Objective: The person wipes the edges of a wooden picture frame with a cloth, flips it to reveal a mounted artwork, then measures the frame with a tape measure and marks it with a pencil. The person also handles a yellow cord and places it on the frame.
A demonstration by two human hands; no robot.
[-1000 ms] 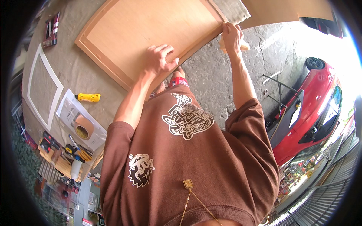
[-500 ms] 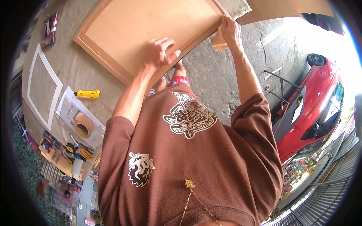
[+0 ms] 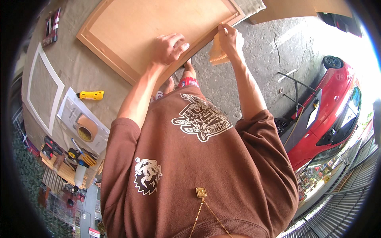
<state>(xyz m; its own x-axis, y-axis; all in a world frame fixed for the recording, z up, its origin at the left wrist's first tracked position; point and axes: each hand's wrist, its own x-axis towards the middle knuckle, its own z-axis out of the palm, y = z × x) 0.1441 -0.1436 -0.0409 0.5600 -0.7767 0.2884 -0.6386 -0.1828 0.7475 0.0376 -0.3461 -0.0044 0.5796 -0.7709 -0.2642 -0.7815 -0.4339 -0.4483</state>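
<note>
A light-brown wooden panel (image 3: 158, 23) with a raised border frame lies at the top of the view. My left hand (image 3: 170, 48) rests on it near the closest long edge, fingers loosely bent and apart, holding nothing. At that same edge, toward the right corner, my right hand (image 3: 230, 41) is closed on a tan cloth (image 3: 217, 52). The cloth hangs below the fingers, and its upper part is hidden by the hand. My right fingertips touch the panel's edge.
On the covered table to the left lie a yellow-handled tool (image 3: 91, 95), a roll of tape (image 3: 85, 133) on papers, a white frame-shaped piece (image 3: 59, 85) and a drill (image 3: 50, 146). A red car (image 3: 329, 115) and a black metal stand (image 3: 295, 85) are at right.
My right hand has slid left and toward me along the panel's edge with the cloth. My left hand has stayed nearly in place, its fingers slightly shifted.
</note>
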